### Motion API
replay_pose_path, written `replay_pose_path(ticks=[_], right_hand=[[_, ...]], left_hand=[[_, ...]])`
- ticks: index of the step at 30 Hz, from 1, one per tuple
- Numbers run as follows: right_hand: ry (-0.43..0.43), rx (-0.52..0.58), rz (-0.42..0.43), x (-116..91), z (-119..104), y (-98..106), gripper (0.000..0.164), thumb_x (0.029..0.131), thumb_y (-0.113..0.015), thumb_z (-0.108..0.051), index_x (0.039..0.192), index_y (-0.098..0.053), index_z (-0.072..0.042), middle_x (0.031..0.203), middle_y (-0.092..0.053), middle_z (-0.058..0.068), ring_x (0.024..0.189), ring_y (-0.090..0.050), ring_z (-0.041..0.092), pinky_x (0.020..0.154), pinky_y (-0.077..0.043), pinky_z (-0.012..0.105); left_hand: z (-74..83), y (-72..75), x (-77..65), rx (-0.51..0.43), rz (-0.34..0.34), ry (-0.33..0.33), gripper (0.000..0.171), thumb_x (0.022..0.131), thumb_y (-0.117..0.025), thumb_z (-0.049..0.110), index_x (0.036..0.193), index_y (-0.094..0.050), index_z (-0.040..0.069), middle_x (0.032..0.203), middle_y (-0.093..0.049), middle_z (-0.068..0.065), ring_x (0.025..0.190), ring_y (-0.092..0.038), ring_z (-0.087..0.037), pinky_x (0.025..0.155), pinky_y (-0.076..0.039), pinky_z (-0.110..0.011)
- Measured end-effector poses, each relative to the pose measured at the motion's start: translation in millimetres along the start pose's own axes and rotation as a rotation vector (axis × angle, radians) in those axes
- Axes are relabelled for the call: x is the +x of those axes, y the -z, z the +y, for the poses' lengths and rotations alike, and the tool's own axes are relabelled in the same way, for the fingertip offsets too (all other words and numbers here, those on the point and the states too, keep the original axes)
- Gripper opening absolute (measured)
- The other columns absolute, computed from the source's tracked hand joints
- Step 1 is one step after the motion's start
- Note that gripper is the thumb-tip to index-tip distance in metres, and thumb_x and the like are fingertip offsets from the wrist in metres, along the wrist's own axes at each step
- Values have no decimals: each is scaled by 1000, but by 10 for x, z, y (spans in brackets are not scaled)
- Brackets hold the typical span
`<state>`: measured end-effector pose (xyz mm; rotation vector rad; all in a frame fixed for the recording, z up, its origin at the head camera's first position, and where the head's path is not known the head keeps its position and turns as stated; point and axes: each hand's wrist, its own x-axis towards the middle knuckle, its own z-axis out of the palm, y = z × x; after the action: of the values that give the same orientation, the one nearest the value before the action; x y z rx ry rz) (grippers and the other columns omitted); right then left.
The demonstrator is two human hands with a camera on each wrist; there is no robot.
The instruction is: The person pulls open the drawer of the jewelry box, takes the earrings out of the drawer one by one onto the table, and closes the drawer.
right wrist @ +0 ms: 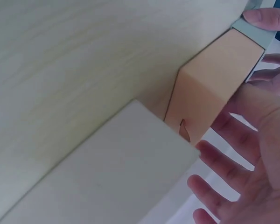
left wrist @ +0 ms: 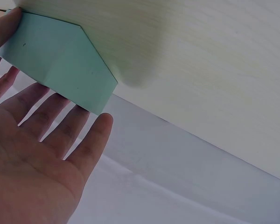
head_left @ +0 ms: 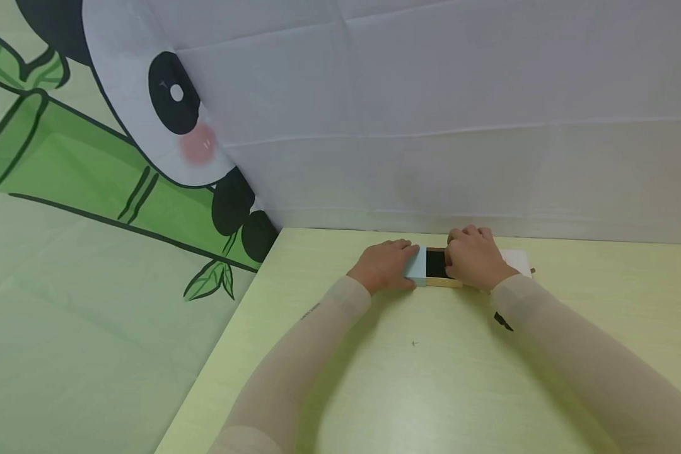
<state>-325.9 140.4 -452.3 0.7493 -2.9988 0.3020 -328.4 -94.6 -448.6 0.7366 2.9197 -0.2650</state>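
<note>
At the frame's centre, on the table (head_left: 431, 353), the left hand (head_left: 384, 265) rests straight fingers on the sleeve (head_left: 416, 265); the right hand (head_left: 475, 257), fingers loosely spread, covers the tan box (head_left: 444, 282).

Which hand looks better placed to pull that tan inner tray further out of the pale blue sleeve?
Probably the right hand: it rests over the tan tray, whose dark inside shows. The left hand lies against the pale blue sleeve, steadying it.

Hidden under the hands

The right hand (head_left: 475, 258) covered most of the white box (head_left: 516, 258); the tan tray's (head_left: 444, 282) three o'clock end lay unseen.
</note>
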Motion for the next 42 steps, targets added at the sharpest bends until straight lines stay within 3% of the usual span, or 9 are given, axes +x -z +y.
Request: replay_pose_path(ticks=[6,13,20,42], right_hand=[[2,-6,-9,28,-11,28,20,101,-92,-19,82,-85,-16,140,-77,16,138,-61,47,128,-40,74],[19,-16,14,59,24,-46,26,97,-92,-18,75,-79,-17,128,-78,13,130,-62,45,127,-41,74],[41,-19,31,40,42,-70,28,97,-91,-16,73,-77,-17,130,-78,14,131,-63,46,127,-42,74],[84,-40,92,-46,-5,69,24,100,-86,-14,77,-81,-17,138,-79,15,141,-62,47,128,-43,72]], left_hand=[[-9,0,3,-6,7,2,90,106,-85,60,180,-49,25,181,-59,0,157,-67,-23,120,-64,-41],[3,14,-5,-11,1,1,89,106,-86,60,180,-50,25,181,-59,0,156,-68,-23,119,-64,-40],[4,10,-3,-13,-11,-4,91,107,-85,61,181,-48,25,182,-57,0,157,-67,-24,118,-64,-41],[8,43,-20,-2,-8,-6,93,106,-85,62,182,-47,25,182,-57,0,158,-66,-24,120,-64,-42]])
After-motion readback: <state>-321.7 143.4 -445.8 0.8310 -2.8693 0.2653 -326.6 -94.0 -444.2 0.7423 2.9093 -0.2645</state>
